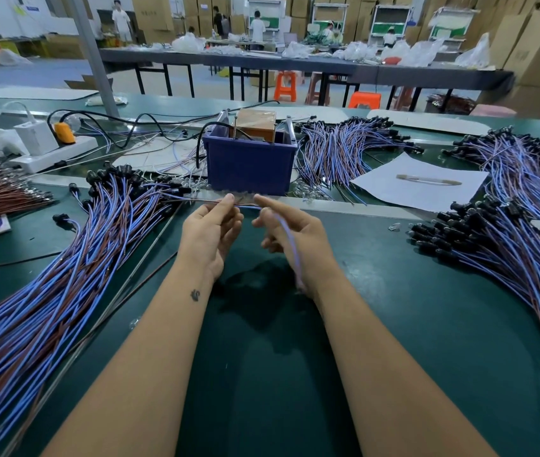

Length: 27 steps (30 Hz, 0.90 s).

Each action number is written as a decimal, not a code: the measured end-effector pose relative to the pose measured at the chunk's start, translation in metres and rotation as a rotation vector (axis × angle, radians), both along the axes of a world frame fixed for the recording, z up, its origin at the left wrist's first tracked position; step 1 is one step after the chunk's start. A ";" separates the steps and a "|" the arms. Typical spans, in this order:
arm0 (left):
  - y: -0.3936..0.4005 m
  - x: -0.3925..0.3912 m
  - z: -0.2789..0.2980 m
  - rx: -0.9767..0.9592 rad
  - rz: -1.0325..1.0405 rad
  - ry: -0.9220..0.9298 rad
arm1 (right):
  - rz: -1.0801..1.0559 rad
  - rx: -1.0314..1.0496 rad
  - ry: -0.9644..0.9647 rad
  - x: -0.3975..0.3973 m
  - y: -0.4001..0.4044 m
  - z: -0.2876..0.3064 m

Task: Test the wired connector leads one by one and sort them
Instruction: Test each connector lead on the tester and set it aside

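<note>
- L hand (211,225) pinches lead (245,206) w/ thumb + finger, above mat (262,357), near blue bin (248,166).
- R hand (290,230) fingers curled round lead's blue wire.
- Lead piles L (64,275) & R (509,242).

Single head-worn wide-angle view, aimed forward and down over the near edge of the green table (393,324), both forearms seen close below, far edge and hall behind seen at top.
</note>
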<state>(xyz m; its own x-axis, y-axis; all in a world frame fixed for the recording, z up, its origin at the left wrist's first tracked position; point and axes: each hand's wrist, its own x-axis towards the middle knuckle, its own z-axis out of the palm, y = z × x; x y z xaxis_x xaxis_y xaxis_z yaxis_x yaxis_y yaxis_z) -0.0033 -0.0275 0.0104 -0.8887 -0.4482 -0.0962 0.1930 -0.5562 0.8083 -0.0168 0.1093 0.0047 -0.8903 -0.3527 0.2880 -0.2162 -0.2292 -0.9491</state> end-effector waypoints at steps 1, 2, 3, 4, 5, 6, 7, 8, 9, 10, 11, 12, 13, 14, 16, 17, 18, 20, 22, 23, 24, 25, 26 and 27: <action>-0.001 0.000 0.000 0.022 0.016 0.000 | 0.000 -0.062 -0.036 -0.001 0.002 0.000; -0.001 -0.001 -0.001 0.040 0.031 0.002 | 0.001 -0.135 -0.087 -0.002 0.003 0.000; -0.001 -0.001 -0.001 0.054 0.044 0.008 | 0.000 -0.224 -0.147 -0.004 0.004 0.001; 0.000 0.000 -0.001 0.062 0.056 0.015 | -0.006 -0.308 -0.203 -0.005 0.005 0.002; 0.001 0.000 -0.002 0.058 0.067 0.020 | -0.019 -0.373 -0.247 -0.006 0.006 0.002; 0.002 0.001 -0.003 0.021 0.080 0.025 | -0.034 -0.418 -0.280 -0.007 0.008 0.003; 0.003 0.002 -0.004 -0.066 0.097 0.028 | -0.053 -0.450 -0.306 -0.008 0.010 0.004; 0.004 0.004 -0.005 -0.199 0.116 0.036 | -0.081 -0.472 -0.323 -0.008 0.012 0.004; 0.006 0.006 -0.006 -0.356 0.131 0.057 | -0.121 -0.477 -0.334 -0.008 0.015 0.005; 0.009 0.009 -0.006 -0.516 0.144 0.092 | -0.180 -0.450 -0.336 -0.008 0.018 0.006; 0.013 0.011 -0.006 -0.669 0.157 0.126 | -0.253 -0.397 -0.329 -0.008 0.020 0.007; 0.019 0.014 -0.006 -0.808 0.171 0.151 | -0.331 -0.327 -0.315 -0.008 0.023 0.008; 0.025 0.016 -0.007 -0.928 0.179 0.171 | -0.401 -0.258 -0.296 -0.008 0.026 0.008; 0.034 0.019 -0.007 -1.024 0.176 0.198 | -0.460 -0.198 -0.277 -0.009 0.031 0.009; 0.053 0.025 -0.006 -1.177 0.131 0.296 | -0.540 -0.098 -0.236 -0.010 0.045 0.012; 0.063 0.027 -0.005 -1.266 0.117 0.370 | -0.565 -0.056 -0.212 -0.012 0.054 0.015; 0.075 0.030 -0.003 -1.365 0.109 0.449 | -0.587 -0.005 -0.181 -0.013 0.066 0.018; 0.101 0.037 0.003 -1.500 0.046 0.573 | -0.650 0.194 -0.092 -0.018 0.094 0.028; 0.132 0.042 0.010 -1.558 -0.069 0.658 | -0.689 0.445 -0.015 -0.022 0.126 0.039; 0.148 0.045 0.012 -1.573 -0.116 0.687 | -0.685 0.557 0.012 -0.023 0.142 0.044; 0.165 0.047 0.015 -1.579 -0.159 0.707 | -0.681 0.674 0.040 -0.022 0.158 0.049; 0.181 0.048 0.017 -1.568 -0.210 0.709 | -0.688 0.797 0.068 -0.021 0.174 0.054; 0.198 0.048 0.020 -1.548 -0.274 0.689 | -0.709 0.912 0.096 -0.020 0.189 0.058; 0.213 0.047 0.021 -1.527 -0.342 0.662 | -0.739 1.006 0.123 -0.018 0.204 0.062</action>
<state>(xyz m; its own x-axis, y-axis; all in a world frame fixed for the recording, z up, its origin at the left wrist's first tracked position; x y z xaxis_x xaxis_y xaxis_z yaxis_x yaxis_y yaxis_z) 0.0440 0.1853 0.0312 -0.6649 0.4318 0.6094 0.7372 0.5103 0.4428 -0.0346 0.3136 0.0663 -0.9551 0.1072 0.2761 -0.0831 0.7978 -0.5971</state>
